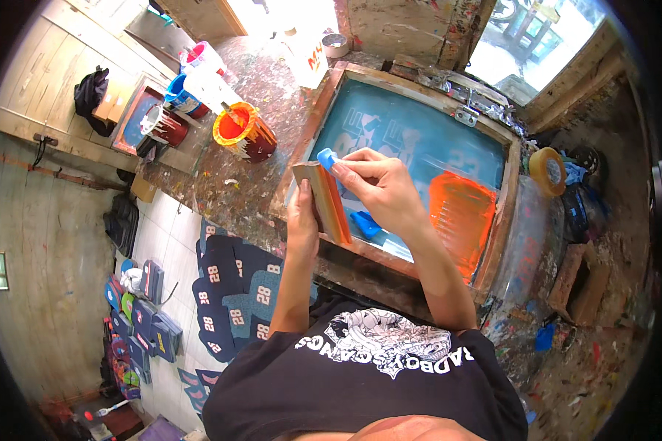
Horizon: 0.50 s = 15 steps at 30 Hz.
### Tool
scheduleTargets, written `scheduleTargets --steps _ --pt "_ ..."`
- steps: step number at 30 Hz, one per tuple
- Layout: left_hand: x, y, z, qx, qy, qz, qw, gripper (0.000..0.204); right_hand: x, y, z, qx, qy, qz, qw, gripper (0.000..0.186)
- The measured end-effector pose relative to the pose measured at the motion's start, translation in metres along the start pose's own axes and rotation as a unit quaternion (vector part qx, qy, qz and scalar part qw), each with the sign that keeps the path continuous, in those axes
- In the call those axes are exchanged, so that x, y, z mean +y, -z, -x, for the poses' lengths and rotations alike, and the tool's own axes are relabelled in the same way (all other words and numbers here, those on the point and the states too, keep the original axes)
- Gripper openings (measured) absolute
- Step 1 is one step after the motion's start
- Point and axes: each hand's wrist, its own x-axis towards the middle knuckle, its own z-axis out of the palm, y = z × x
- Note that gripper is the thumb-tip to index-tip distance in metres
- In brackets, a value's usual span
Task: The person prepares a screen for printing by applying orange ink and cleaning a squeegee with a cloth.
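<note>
My left hand [302,217] grips a wooden squeegee [324,202] with an orange-coloured edge, held up at an angle over the screen's near left side. My right hand [375,184] pinches a small blue plastic scraper [326,157] at the squeegee's upper end. Beneath both hands lies a framed blue printing screen [449,125] with pale stencil shapes and a large patch of orange ink [460,220] on its right. A loose blue piece [368,224] rests on its lower left part.
Left on the stained worktable [213,184] stand an orange paint pot [261,147] and more containers [162,128]. Right are a tape roll [546,170] and cardboard box [574,283]. Below left, dark printed fabric pieces [224,268] and colourful stacks [147,323] lie on a tiled floor.
</note>
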Motion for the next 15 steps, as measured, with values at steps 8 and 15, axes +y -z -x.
scheduleTargets --steps 8,15 --pt "-0.005 -0.012 -0.019 -0.020 -0.150 -0.194 0.969 0.049 -0.007 0.019 0.017 0.082 0.017 -0.118 0.989 0.016" --pt "-0.004 -0.080 0.005 0.039 -0.105 -0.180 0.977 0.065 -0.014 0.049 0.045 0.155 0.125 -0.084 0.976 0.017"
